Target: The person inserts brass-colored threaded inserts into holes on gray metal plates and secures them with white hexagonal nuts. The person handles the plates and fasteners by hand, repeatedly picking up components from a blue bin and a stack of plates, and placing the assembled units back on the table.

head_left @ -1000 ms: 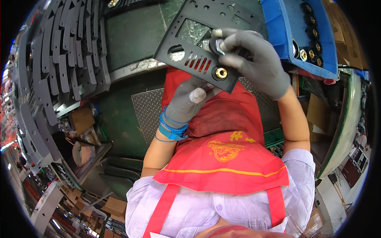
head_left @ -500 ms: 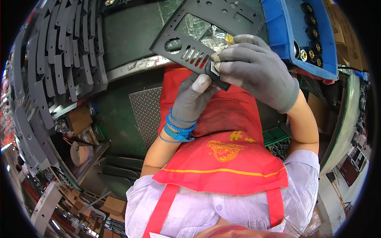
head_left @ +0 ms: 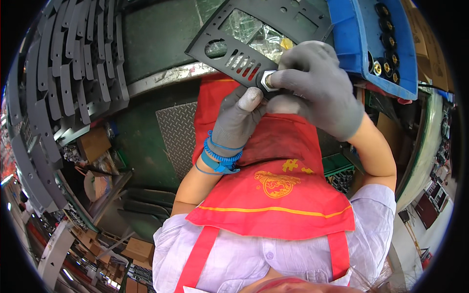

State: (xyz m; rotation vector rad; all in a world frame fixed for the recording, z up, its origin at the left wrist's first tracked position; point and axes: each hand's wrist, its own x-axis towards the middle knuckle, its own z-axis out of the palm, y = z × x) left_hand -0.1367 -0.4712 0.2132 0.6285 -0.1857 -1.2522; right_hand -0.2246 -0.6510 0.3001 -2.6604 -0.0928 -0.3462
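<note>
A dark grey metal panel (head_left: 229, 61) with slots and cut-outs is held slanted over the bench's front edge. My left hand (head_left: 239, 110) grips its near end, thumb on top and fingers underneath. On that end sits a black round fitting with a silver hex nut (head_left: 266, 80) around its middle. My right hand (head_left: 317, 85) is curled over the nut, a bent finger against its right side; its thumb is blurred below. Both hands wear grey gloves, and a blue coiled cord and band (head_left: 221, 158) circle my left wrist.
To the right, a blue bin (head_left: 349, 39) holds several black round fittings (head_left: 388, 41) with metal centres. Many dark metal brackets (head_left: 73, 63) stand in overlapping rows at the left. Clear plastic wrap (head_left: 266, 41) lies on the green bench (head_left: 156, 39) beyond the panel.
My right hand has shifted and rotated around the nut, its thumb dropping lower and its fingers curling more. More of the nut shows. The left hand keeps its hold on the panel.
</note>
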